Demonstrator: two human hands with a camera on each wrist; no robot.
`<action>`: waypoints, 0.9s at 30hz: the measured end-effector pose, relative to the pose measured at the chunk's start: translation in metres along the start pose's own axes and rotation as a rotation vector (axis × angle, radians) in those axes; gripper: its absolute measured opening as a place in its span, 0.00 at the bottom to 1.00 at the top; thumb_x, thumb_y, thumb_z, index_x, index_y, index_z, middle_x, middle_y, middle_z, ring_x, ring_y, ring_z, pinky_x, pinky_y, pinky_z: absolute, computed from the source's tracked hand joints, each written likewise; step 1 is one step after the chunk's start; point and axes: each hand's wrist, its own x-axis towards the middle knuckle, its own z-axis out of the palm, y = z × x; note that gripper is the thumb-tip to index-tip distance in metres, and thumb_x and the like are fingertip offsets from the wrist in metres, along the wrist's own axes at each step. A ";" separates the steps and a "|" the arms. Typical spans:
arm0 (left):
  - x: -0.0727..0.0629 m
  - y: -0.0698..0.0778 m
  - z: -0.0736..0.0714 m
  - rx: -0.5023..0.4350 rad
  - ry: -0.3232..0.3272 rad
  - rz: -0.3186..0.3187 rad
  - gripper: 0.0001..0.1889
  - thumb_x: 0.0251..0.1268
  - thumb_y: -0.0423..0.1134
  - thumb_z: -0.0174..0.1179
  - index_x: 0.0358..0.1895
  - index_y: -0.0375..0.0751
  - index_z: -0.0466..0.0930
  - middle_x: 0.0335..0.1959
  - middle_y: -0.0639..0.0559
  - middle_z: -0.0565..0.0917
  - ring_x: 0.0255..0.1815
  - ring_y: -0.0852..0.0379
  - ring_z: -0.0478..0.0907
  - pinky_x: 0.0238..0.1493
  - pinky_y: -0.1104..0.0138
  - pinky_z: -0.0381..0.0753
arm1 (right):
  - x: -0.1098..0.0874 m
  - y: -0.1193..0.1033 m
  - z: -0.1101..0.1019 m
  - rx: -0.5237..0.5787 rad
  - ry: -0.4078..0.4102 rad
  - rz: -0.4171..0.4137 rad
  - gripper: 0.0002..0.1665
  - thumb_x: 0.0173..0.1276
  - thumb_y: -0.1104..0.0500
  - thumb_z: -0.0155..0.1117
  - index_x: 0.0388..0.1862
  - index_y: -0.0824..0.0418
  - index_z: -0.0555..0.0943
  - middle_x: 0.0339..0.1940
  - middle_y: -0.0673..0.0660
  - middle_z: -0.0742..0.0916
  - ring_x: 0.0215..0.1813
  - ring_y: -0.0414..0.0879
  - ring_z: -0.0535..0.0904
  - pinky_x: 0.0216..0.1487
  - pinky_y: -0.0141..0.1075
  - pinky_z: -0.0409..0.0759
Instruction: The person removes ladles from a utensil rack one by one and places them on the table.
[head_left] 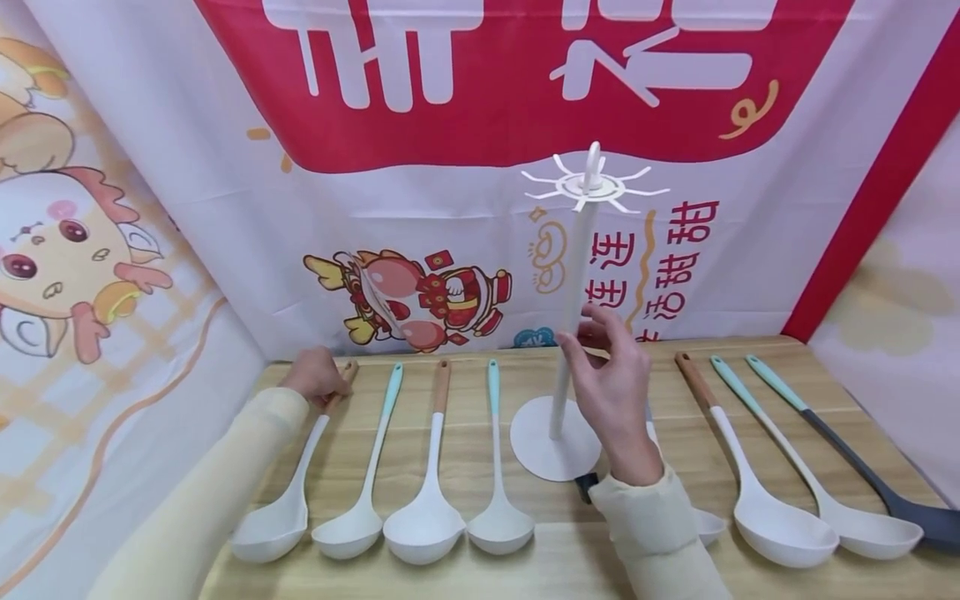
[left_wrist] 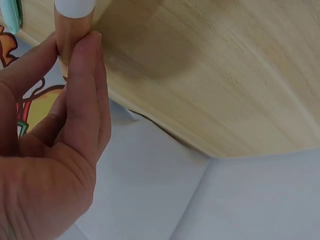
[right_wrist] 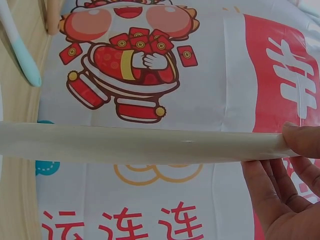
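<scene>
At the left end of a row of ladles, my left hand (head_left: 313, 375) pinches the brown handle of a white ladle (head_left: 272, 529) between thumb and fingers. Its bowl lies low on the board, and the left wrist view shows the brown handle (left_wrist: 74, 30) between the fingertips. My right hand (head_left: 611, 379) holds the upright pole of a white utensil stand (head_left: 568, 292). In the right wrist view the thumb lies on one side of the pole (right_wrist: 150, 145), the fingers on the other. A ring of thin hooks (head_left: 592, 187) tops the stand above its round base (head_left: 543, 442).
Right of the held ladle lie a mint-handled ladle (head_left: 348, 533), a brown-handled one (head_left: 423, 529) and another mint one (head_left: 501, 525). Beyond the right forearm are more ladles (head_left: 787, 525) and a dark grey utensil (head_left: 862, 475). A printed cloth (head_left: 450, 196) hangs behind the wooden board (head_left: 465, 433).
</scene>
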 end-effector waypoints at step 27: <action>-0.112 0.175 -0.021 0.083 0.859 0.764 0.27 0.77 0.44 0.64 0.73 0.37 0.75 0.70 0.37 0.81 0.71 0.38 0.78 0.69 0.46 0.83 | 0.021 0.024 -0.056 -0.304 -0.108 -0.031 0.32 0.75 0.55 0.71 0.74 0.58 0.75 0.64 0.65 0.85 0.66 0.62 0.83 0.62 0.57 0.87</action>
